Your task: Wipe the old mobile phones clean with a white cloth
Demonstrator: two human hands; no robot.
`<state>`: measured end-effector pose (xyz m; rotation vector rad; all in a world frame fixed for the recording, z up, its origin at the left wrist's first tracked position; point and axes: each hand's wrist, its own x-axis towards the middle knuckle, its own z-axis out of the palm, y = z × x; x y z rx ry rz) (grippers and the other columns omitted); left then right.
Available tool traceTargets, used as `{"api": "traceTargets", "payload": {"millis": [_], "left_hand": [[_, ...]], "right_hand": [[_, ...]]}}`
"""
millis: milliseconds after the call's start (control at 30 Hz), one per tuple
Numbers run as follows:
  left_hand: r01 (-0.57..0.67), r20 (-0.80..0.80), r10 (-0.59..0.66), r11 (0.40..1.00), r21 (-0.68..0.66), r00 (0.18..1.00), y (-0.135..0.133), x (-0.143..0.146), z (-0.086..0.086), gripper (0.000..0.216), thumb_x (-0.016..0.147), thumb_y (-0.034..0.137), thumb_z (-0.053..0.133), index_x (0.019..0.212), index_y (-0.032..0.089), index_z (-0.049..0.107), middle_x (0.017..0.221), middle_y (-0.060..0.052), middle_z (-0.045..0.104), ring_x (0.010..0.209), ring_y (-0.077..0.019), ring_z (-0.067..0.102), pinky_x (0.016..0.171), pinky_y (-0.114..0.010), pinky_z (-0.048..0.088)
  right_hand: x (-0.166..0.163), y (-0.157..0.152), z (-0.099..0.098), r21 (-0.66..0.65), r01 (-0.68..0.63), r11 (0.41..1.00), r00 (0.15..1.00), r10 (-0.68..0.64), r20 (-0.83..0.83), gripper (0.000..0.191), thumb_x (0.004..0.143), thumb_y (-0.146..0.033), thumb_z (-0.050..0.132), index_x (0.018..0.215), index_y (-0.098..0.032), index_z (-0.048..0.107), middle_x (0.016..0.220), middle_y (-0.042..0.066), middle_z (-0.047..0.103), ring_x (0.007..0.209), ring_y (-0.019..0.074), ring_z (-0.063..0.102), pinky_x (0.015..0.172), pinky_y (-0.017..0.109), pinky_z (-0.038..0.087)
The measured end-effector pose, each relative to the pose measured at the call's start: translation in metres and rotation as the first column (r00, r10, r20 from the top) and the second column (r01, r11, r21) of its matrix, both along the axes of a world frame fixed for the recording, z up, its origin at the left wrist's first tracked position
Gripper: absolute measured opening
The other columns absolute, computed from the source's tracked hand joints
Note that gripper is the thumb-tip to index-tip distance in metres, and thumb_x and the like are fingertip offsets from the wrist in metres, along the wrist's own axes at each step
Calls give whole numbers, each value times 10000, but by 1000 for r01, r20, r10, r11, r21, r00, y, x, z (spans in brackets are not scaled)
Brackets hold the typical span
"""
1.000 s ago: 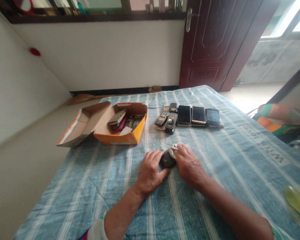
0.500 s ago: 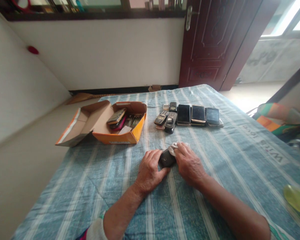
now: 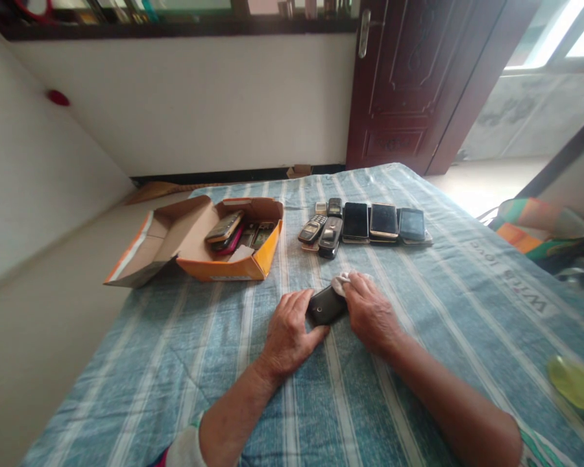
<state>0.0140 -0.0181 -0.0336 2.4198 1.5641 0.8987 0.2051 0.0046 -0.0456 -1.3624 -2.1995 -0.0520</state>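
Note:
A black mobile phone (image 3: 328, 306) lies back side up on the striped cloth, a small round camera lens showing near its left end. My left hand (image 3: 292, 331) grips its left end, fingers along the far edge and thumb at the near edge. My right hand (image 3: 372, 316) is closed on a crumpled white cloth (image 3: 341, 283) and presses it at the phone's right end. Part of the cloth is hidden under the fingers. Beyond my hands, several old phones stand in a group, among them a keypad phone (image 3: 312, 229) and a smartphone (image 3: 355, 220).
An orange cardboard box (image 3: 267, 254) with its lid folded open to the left holds several more phones. The blue striped bedspread (image 3: 214, 344) covers the surface under everything. At the right edge lies a yellow-green object (image 3: 577, 386). A dark red door (image 3: 413, 84) stands behind.
My right hand and the white cloth have slid slightly right and away from me along the phone, baring more of its back. My left hand keeps its hold.

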Motion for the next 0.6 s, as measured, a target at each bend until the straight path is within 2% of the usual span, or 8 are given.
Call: {"api": "traceTargets", "payload": {"millis": [167,233,500,600], "left_hand": [[13,10,-13,1000,7,1000,1,-2,-2,555,711,259,696,1220,149,504,1103,-128,648,1035,-282,600,917,-461,518],[8,17,-8,1000,8,1000,1,-3,-3,557,722,263,691,1233,164,495,1108,-123,648,1033,-279,606,916,-459,521],[20,29,-22,998,54,999,3,-5,-1,531,709,214,679,1211,179,511,1050,-106,660,983,-276,634,857,-442,551],[20,39,-22,998,53,999,2,-5,1,511,700,213,693,1183,176,531,1026,-99,665,964,-272,642,843,-427,561]], "right_hand": [[-19,-19,1,35,-156,987,987,157,-30,319,877,-70,419,1127,-123,610,1265,172,567,1256,294,452,1024,467,438],[-22,-20,1,35,-172,985,985,173,-25,331,862,-62,435,1137,-126,608,1272,167,565,1262,294,451,1028,464,438],[-1,8,-3,36,32,999,999,-32,-4,316,877,-54,421,1113,-134,615,1206,168,598,1183,285,515,1011,465,448],[0,9,-2,65,26,998,999,-23,-44,302,888,-62,413,1097,-143,615,1206,157,597,1168,270,522,1009,444,452]]}}
